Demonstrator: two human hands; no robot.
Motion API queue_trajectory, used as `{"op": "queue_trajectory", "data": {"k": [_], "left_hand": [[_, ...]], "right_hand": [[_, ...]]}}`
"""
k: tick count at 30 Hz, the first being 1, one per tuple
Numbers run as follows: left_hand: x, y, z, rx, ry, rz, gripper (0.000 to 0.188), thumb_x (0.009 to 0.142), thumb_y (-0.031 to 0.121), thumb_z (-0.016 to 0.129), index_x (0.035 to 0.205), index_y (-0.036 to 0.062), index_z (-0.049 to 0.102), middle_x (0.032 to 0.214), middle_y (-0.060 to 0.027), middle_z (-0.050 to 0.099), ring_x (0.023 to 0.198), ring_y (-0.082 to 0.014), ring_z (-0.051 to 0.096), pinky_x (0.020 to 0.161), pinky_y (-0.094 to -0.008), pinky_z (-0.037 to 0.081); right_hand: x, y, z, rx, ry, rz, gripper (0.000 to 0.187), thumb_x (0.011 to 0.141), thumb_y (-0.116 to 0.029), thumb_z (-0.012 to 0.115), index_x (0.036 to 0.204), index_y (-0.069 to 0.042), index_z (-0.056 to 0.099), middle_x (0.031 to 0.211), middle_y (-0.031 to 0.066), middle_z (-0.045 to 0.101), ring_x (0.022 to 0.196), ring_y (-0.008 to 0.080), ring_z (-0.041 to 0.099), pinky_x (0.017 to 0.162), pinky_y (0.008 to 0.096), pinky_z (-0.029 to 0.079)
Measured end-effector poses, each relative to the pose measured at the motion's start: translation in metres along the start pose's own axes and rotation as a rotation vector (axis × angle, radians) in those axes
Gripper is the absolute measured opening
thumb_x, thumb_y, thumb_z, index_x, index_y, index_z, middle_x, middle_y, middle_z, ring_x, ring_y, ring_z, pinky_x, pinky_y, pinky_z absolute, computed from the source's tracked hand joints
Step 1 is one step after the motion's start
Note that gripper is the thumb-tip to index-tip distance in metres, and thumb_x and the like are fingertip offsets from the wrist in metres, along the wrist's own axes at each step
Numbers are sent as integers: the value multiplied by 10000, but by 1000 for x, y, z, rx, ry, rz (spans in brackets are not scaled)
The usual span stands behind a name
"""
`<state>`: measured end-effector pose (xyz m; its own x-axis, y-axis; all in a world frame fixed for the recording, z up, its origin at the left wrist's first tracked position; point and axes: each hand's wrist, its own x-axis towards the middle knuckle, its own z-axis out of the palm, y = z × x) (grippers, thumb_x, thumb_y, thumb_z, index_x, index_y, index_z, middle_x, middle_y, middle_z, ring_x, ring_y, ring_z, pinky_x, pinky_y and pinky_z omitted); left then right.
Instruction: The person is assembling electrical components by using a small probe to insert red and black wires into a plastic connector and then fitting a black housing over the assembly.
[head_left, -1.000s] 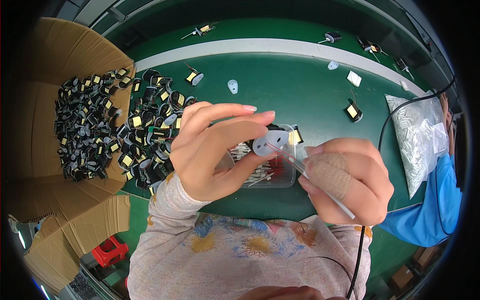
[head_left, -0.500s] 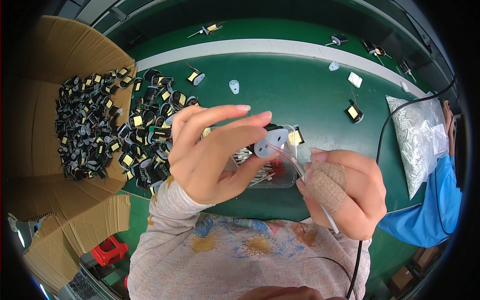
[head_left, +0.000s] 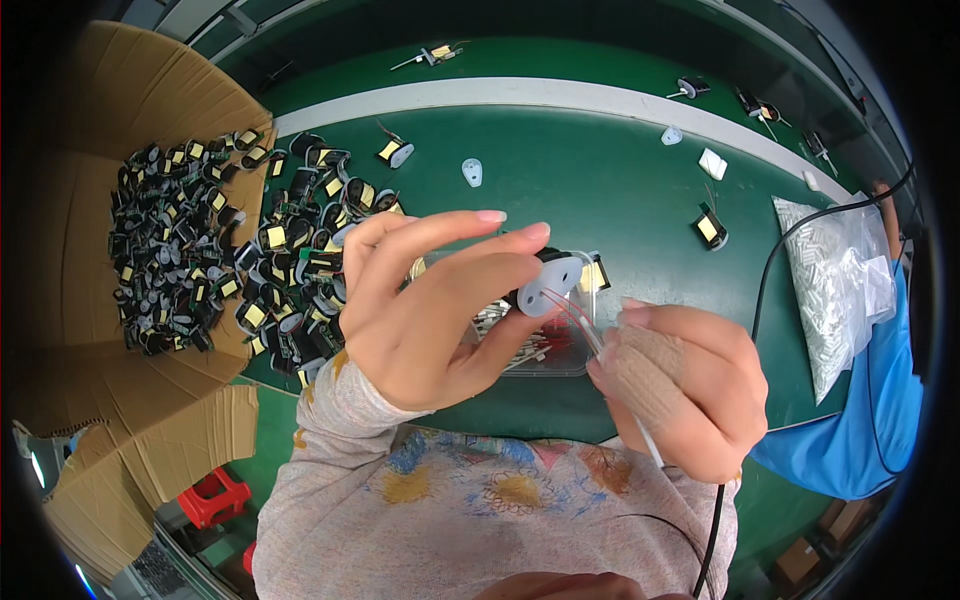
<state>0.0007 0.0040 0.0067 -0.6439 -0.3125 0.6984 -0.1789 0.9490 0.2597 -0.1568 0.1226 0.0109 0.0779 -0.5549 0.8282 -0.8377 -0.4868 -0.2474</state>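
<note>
My left hand [head_left: 430, 310] is closed on a small black electronic part whose grey oval end plate [head_left: 548, 288] with small holes faces right. From a hole in that plate run thin red and pale wires [head_left: 572, 312]. My right hand [head_left: 690, 385], with tan tape wrapped on a finger, pinches a thin white tube [head_left: 646, 438] at the other end of the wires. How far the wires run into the tube is hidden by the fingers. Beneath both hands stands a clear plastic tray [head_left: 570, 362] holding several thin pieces with white tubes.
At left, a cardboard box [head_left: 75, 220] holds many black parts with yellow blocks; more are heaped beside it [head_left: 320, 215]. A bag of white tubes [head_left: 830, 300] lies at right, near a black cable [head_left: 765, 270] and a person's blue sleeve [head_left: 840, 440]. Parts sit on the far belt.
Both hands keep their grips. My right hand has shifted slightly left and the white tube's tail has moved left with it. Loose parts on the far strip have moved slightly right.
</note>
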Motion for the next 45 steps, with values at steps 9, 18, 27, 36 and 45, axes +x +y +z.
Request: {"op": "queue_trajectory", "data": {"k": [9, 18, 27, 36, 45], "left_hand": [[-1, -7, 9, -270, -8, 24, 375, 585, 71, 762, 928, 46, 615, 918, -75, 685, 921, -243, 600, 720, -345, 445], [-3, -13, 11, -751, -71, -50, 358, 670, 53, 756, 896, -7, 485, 954, -232, 624, 885, -301, 619, 765, -345, 507], [-6, 2, 14, -620, 89, -169, 210, 670, 5, 725, 836, -5, 597, 921, -178, 668, 764, -256, 669, 654, -286, 530], [-7, 7, 14, -572, 18, -255, 190, 680, 36, 722, 822, -6, 603, 909, -162, 674, 757, -238, 674, 645, -268, 519], [-2, -20, 20, -991, -16, -486, 188, 792, 19, 665, 929, -35, 547, 1006, -167, 636, 920, -169, 620, 810, -289, 499]], "right_hand": [[7, 25, 9, 389, 26, 218, 181, 568, 34, 702, 730, 54, 625, 662, 129, 611, 592, 250, 567, 554, 319, 439], [8, 14, 0, 171, -11, 204, 337, 474, 6, 720, 808, 24, 686, 685, 86, 585, 556, 194, 547, 500, 258, 455], [1, 5, 4, -146, -20, 42, 436, 430, -12, 596, 859, 31, 657, 679, 69, 540, 597, 190, 501, 515, 261, 432], [-3, 10, 18, 108, 45, 197, 363, 488, 71, 624, 846, 19, 651, 656, 76, 525, 576, 218, 489, 511, 296, 406], [14, 33, 19, 652, -176, 782, 108, 828, -44, 615, 903, 13, 666, 809, 97, 638, 718, 133, 620, 584, 233, 499]]}}
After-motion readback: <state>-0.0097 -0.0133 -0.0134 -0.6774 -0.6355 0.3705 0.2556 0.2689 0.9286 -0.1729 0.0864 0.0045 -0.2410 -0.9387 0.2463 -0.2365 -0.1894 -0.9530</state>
